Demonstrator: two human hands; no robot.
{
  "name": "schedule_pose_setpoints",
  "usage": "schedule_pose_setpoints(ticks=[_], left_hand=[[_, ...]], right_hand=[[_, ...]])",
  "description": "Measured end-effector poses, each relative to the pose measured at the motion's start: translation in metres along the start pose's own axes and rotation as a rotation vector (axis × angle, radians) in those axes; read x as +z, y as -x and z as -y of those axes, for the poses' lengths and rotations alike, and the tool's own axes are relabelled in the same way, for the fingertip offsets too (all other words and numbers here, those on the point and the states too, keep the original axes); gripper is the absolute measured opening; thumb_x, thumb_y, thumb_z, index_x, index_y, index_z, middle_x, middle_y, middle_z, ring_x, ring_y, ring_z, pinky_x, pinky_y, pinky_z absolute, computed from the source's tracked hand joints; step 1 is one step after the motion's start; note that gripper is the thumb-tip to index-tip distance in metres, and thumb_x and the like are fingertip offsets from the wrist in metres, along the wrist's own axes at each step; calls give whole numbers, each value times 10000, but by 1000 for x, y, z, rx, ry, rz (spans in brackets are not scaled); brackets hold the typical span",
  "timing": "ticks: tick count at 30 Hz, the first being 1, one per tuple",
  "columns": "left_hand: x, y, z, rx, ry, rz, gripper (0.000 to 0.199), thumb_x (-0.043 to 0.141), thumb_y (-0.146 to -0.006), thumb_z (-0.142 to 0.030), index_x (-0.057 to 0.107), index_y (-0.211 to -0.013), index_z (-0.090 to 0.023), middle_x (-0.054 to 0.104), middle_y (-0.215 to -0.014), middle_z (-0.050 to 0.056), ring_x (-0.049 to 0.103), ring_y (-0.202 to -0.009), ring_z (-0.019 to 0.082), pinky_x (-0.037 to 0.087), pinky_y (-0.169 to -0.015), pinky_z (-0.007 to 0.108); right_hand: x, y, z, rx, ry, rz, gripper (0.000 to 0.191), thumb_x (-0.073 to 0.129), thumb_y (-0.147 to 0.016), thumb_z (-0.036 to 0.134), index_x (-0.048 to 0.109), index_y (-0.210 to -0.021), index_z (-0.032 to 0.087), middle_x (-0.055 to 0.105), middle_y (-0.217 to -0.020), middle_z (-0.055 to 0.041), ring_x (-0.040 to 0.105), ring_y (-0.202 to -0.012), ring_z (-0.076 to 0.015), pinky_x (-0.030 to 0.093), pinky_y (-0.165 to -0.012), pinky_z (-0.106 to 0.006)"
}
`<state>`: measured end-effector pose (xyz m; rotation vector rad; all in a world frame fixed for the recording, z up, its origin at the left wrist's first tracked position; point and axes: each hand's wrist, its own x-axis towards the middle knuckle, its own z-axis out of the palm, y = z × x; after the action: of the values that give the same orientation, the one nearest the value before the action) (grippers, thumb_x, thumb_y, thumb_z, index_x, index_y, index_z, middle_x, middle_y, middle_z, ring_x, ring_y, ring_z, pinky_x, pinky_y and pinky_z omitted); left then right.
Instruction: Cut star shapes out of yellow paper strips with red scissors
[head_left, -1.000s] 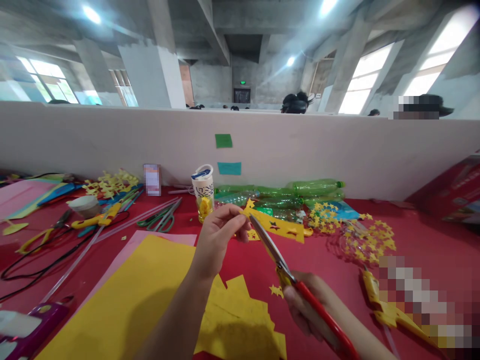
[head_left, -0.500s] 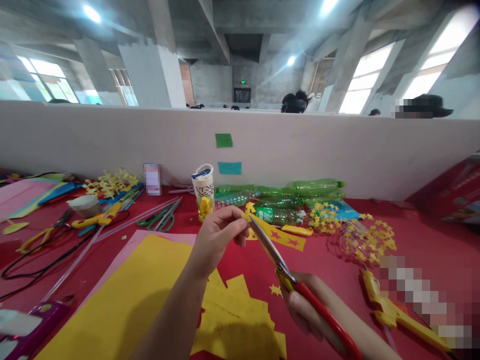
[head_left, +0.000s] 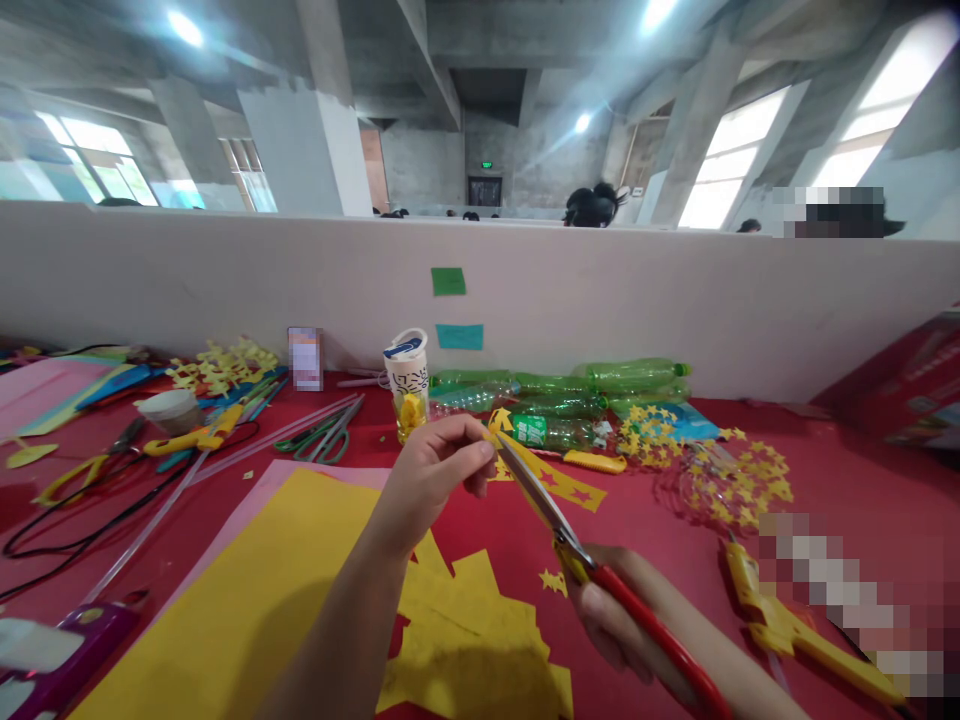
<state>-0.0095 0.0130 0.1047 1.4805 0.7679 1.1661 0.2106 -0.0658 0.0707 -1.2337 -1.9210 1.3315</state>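
Note:
My left hand (head_left: 442, 465) pinches one end of a yellow strip (head_left: 559, 478) with star-shaped holes in it, held up over the table. Red-handled scissors (head_left: 551, 515) are gripped in my right hand (head_left: 619, 600), their blades pointing up and left with the tips at the strip close to my left fingertips. Below the blades, a few loose yellow stars (head_left: 553, 581) lie on the red table. Yellow sheet offcuts (head_left: 480, 630) are piled in front of me, beside a large yellow sheet (head_left: 300, 560).
Green plastic bottles (head_left: 637, 375) lie along the white partition (head_left: 360, 270), near a patterned cup (head_left: 407, 375). Yellow star clusters (head_left: 739, 480) and a yellow glue gun (head_left: 795, 630) are at right. Green-handled scissors (head_left: 326, 435), a paper cup (head_left: 169, 410) and cords are at left.
The far end of the yellow strip has dipped slightly down and to the left. My hands and the scissors have barely moved.

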Motion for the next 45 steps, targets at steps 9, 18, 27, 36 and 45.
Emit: schedule_pose_setpoints(ticks=[9, 18, 27, 36, 45], left_hand=[[0, 1, -2, -10, -38, -2, 160, 546, -840, -178, 593, -687, -163, 557, -603, -28, 517, -529, 72, 421, -538, 200], [-3, 1, -4, -36, -54, 1, 159, 556, -826, -195, 579, -672, -162, 556, -613, -21, 515, -524, 78, 431, -526, 205], [-9, 1, -5, -71, -64, 36, 172, 572, -809, -194, 571, -639, -168, 552, -596, -21, 512, -499, 74, 422, -494, 195], [-8, 2, -6, -90, -55, 41, 174, 571, -812, -198, 573, -641, -166, 554, -603, -17, 517, -508, 75, 426, -499, 196], [-9, 1, -5, -49, -107, 18, 199, 535, -827, -208, 586, -638, -172, 566, -604, -10, 534, -516, 95, 421, -496, 212]], right_hand=[[1, -1, 0, 36, 14, 6, 582, 346, -834, 754, 384, -628, 212, 440, -475, 38, 380, -406, -81, 263, -400, -206], [1, -5, -6, 106, -47, 3, 570, 372, -833, 746, 408, -645, 209, 422, -413, 62, 334, -328, -59, 218, -339, -181], [-1, -5, -4, 95, -11, 41, 554, 410, -835, 726, 380, -620, 217, 435, -422, 54, 335, -320, -53, 217, -336, -185], [-2, -5, -7, 106, -34, 47, 578, 404, -814, 756, 399, -626, 210, 428, -403, 54, 330, -308, -48, 210, -323, -176], [-3, -4, -8, 118, -64, 42, 549, 453, -813, 731, 380, -636, 217, 399, -401, 83, 320, -311, -45, 215, -327, -173]])
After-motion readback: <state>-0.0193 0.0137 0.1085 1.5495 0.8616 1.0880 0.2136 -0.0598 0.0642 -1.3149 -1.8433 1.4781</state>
